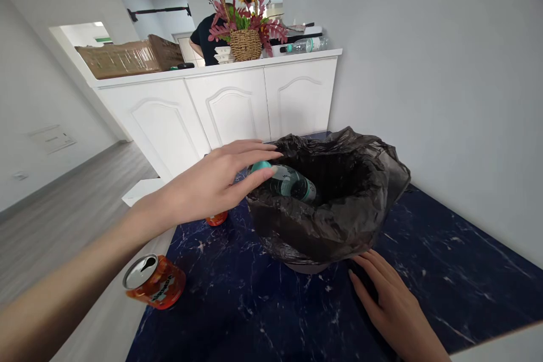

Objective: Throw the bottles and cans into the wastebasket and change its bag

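Observation:
A clear plastic bottle (292,182) with a teal cap slants into a bin lined with a black plastic bag (322,226). My left hand (229,175) is at the bottle's capped end, thumb on the near side and fingers above, around the neck. The bottle's lower end lies inside the bag's mouth. My right hand (390,305) lies on the dark blue marbled tabletop (271,305) beside the bin's base, fingers stretched and thumb apart. An opened orange drink can (156,281) leans in view at the left. Another orange can (217,219) is mostly hidden behind my left wrist.
A white cabinet (229,107) stands beyond the table. On it are a cardboard box (119,59), a wicker flower basket (246,45) and a lying plastic bottle (307,45). A person in dark clothes (206,37) is behind it. A grey wall (424,68) borders the right.

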`<state>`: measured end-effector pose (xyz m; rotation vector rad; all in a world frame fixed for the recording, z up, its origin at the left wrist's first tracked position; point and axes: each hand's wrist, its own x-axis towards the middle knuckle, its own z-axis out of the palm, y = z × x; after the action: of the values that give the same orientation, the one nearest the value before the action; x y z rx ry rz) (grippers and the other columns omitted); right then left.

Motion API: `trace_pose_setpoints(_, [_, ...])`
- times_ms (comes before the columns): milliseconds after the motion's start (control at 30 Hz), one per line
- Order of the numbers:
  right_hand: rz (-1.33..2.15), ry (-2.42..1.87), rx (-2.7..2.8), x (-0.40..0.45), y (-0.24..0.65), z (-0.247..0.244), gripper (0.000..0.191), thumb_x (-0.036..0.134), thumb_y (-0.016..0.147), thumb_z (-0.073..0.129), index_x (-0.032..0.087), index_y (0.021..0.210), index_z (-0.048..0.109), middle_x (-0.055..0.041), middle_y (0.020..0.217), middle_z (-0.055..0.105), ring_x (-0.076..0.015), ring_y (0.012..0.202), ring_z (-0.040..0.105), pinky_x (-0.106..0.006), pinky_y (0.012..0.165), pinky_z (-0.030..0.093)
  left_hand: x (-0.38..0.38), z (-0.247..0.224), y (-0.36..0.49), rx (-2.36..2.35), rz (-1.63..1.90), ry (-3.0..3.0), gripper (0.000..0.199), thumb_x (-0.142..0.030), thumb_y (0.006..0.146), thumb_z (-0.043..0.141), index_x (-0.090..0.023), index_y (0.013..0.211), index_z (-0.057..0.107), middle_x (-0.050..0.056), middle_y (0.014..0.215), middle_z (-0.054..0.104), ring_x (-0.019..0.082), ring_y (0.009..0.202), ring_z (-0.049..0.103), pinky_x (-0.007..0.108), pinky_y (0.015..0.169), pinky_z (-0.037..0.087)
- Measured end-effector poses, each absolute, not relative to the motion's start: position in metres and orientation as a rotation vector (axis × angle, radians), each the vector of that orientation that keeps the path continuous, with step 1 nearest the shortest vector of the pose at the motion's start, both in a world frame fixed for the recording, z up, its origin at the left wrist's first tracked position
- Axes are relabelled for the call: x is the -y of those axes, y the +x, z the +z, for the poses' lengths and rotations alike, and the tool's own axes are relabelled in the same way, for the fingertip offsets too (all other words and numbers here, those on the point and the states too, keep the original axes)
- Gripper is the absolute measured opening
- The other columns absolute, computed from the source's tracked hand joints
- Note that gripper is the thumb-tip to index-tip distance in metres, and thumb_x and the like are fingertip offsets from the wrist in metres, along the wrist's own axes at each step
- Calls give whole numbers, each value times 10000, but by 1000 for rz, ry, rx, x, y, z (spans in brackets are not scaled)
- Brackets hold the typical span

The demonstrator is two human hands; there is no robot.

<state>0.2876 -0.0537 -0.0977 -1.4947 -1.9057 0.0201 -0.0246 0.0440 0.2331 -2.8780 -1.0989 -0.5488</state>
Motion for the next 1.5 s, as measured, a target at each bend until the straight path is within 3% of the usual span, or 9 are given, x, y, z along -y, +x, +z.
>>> trace_pose_setpoints(333, [31,-1525,1917,55,289,-99,434,480,1132,470,281,1494,602,-125,1563,648,-409,1487,586,-648,1127,604,-46,226,-61,1529,-964,-2461,552,-599,1147,333,-259,1489,600,75,1568,657,301,1437,618,498,1248,462])
trace_pose_setpoints(500, [89,-1566,1905,57,291,-102,461,520,1126,471,300,1513,592,-112,1594,625,-418,1491,579,-659,1116,609,-72,195,-109,1805,-682,-2435,713,-723,1076,371,-203,1541,523,159,1615,582,378,1457,564,579,1246,428])
trace_pose_setpoints(700, [92,-1557,1901,56,290,-100,447,514,1125,467,293,1492,595,-116,1561,648,-417,1468,600,-663,1103,612,-111,138,-153,1880,-354,-2554,890,-812,969,503,-145,1559,492,240,1646,512,419,1506,502,552,1216,434])
trace_pose_setpoints(800, [94,-1548,1900,55,290,-99,434,510,1123,470,287,1474,597,-122,1546,657,-412,1469,598,-665,1114,602,-126,118,-162,1910,-207,-2659,894,-818,886,610,-173,1503,568,222,1548,620,399,1362,631,468,1077,520])
trace_pose_setpoints(867, [88,-1545,1899,56,290,-99,424,508,1121,474,280,1455,605,-128,1530,665,-412,1467,599,-667,1122,595,-132,109,-164,1895,-130,-2709,768,-781,852,663,-199,1353,671,173,1306,764,347,1111,739,397,899,552])
trace_pose_setpoints(967, [84,-1545,1890,56,290,-100,418,508,1116,480,271,1430,621,-135,1495,685,-410,1452,612,-660,1132,588,-135,100,-164,1895,-93,-2687,589,-722,840,683,-199,1109,708,101,889,782,273,762,708,349,692,477])
trace_pose_setpoints(1033, [86,-1546,1883,55,290,-101,419,511,1115,480,269,1424,627,-137,1478,694,-409,1443,620,-657,1134,587,-134,96,-161,1897,-101,-2651,523,-696,852,667,-201,1021,678,82,783,739,254,682,661,343,645,426])
trace_pose_setpoints(1333, [83,-1567,1906,55,291,-104,437,509,1120,476,273,1463,608,-133,1540,658,-422,1441,621,-663,1106,610,-125,113,-152,1887,-203,-2643,529,-679,865,662,-188,1061,668,78,789,740,235,667,663,332,610,423])
trace_pose_setpoints(1500, [100,-1597,1914,55,293,-105,467,532,1125,451,304,1510,582,-113,1580,633,-427,1457,609,-674,1075,630,-107,151,-130,1902,-544,-2492,531,-657,919,667,-177,1147,679,83,836,768,201,680,672,314,602,451])
